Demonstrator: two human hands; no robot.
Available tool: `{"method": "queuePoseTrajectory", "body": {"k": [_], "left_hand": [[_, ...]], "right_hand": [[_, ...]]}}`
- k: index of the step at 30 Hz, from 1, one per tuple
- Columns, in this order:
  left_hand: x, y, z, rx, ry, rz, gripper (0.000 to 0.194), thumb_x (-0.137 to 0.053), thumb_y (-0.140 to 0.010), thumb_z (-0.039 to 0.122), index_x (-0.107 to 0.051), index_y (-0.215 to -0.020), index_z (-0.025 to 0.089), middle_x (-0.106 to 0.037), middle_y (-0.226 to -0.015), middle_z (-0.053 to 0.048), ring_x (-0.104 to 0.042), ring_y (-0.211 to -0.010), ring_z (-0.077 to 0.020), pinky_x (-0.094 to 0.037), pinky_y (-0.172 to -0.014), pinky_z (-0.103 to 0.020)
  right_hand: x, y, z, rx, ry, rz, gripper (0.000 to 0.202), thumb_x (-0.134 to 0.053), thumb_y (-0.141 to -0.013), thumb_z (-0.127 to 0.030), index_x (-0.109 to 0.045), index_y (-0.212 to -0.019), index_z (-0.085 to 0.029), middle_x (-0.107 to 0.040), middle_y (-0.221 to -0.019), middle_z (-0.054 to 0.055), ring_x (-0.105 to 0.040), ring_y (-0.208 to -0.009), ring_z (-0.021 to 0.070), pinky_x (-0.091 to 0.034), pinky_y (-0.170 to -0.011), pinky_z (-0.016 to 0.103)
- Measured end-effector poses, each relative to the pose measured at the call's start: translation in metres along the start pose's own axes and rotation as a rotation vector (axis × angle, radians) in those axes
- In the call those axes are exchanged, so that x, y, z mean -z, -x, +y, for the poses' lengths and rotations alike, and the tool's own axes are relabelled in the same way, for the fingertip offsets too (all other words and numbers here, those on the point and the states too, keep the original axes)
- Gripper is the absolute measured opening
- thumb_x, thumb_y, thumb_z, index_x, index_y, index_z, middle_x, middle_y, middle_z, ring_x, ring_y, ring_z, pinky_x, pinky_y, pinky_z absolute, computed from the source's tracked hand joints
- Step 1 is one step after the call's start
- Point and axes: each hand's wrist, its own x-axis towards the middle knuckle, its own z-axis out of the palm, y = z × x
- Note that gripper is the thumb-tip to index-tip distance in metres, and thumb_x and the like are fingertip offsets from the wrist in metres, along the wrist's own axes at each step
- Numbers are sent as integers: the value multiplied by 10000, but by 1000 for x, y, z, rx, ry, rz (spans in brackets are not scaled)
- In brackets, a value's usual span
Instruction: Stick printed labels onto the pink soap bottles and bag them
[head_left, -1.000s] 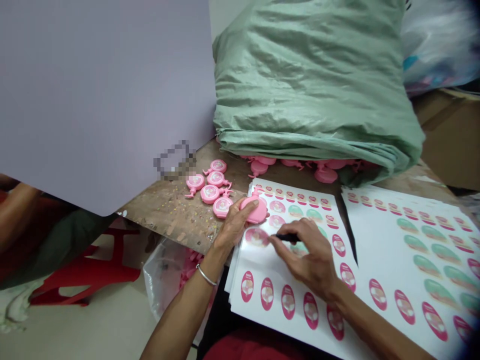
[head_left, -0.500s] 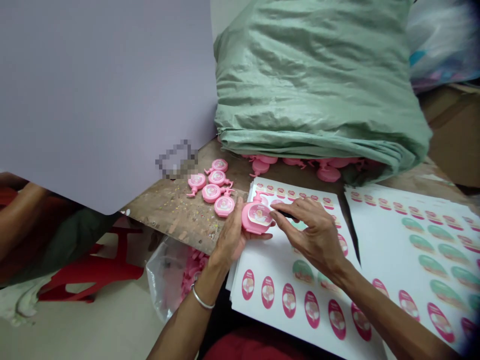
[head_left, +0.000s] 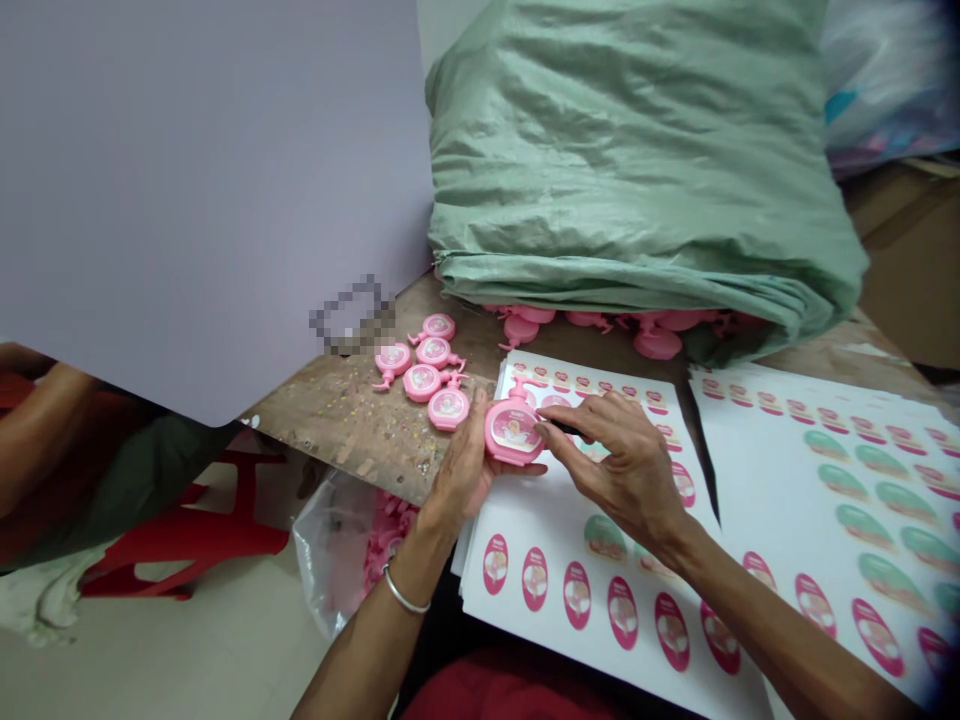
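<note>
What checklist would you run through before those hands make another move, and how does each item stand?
1. Left hand gripping the pink bottle: ok.
2. Sticker on its front: ok, facing the camera.
3. Sticker's edges stuck flat: cannot tell, too small to see.
4. Black tool held in the right hand: ok, beside the pink bottle.
5. Sticker sheet within reach: ok, beneath the hands.
6. Five stickered bottles beside the left hand: ok, lying on the table.

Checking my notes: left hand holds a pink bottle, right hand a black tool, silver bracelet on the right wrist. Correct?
Not quite: the head view shows the silver bracelet on the left wrist. The left hand holds the pink bottle, the right hand the black tool.
</note>
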Motion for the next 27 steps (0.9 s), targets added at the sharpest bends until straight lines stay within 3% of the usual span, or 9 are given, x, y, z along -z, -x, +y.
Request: {"method": "queuePoseTrajectory", "body": {"k": [19, 27], "left_hand": [[-3, 0, 3, 3, -22, -10, 524, -464, -920, 561, -669, -1097, 112, -719, -1017, -126, -680, -949, -242, -619, -749, -358], [-2, 4, 3, -65, -101, -102, 427, -615, -860, 491, -647, -1096, 137, -680, -1037, -104, -662, -916, -213, -614, -726, -330]], "right_hand": [[0, 0, 3, 25, 10, 14, 133, -648, -861, -265, -736, -911, -180, -614, -651, 17, -503, -652, 150, -384, -661, 308], [2, 0, 4, 27, 26, 2, 144, -634, -872, -267, -738, -897, -171, -611, -651, 22, -502, -649, 153, -388, -672, 319]]}}
